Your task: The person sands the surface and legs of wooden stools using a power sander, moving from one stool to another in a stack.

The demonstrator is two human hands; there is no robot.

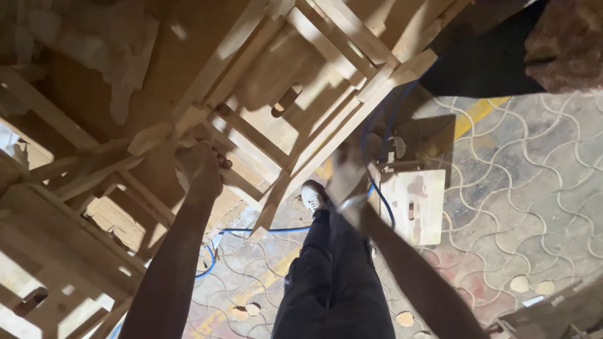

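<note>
My left hand point(200, 168) is closed in a fist around a rail of a pale, unfinished wooden chair frame point(264, 135), which stands tilted in front of me. My right hand point(345, 174) is blurred by motion. It lies against the frame's long slanted rail point(377, 94), with a thin band on the wrist, and its grip is unclear. A blue hose point(372, 135) runs down past this hand. My leg in dark trousers, with a white shoe point(312, 196), reaches forward between my two arms.
More bare wooden frames point(56, 220) are stacked at the left. A small pale wooden stool or board point(416, 204) sits on the patterned paved floor point(534, 188) at the right. Blue hose point(276, 230) trails across the floor. A dark mass point(483, 63) and a rough stone point(565, 44) fill the top right.
</note>
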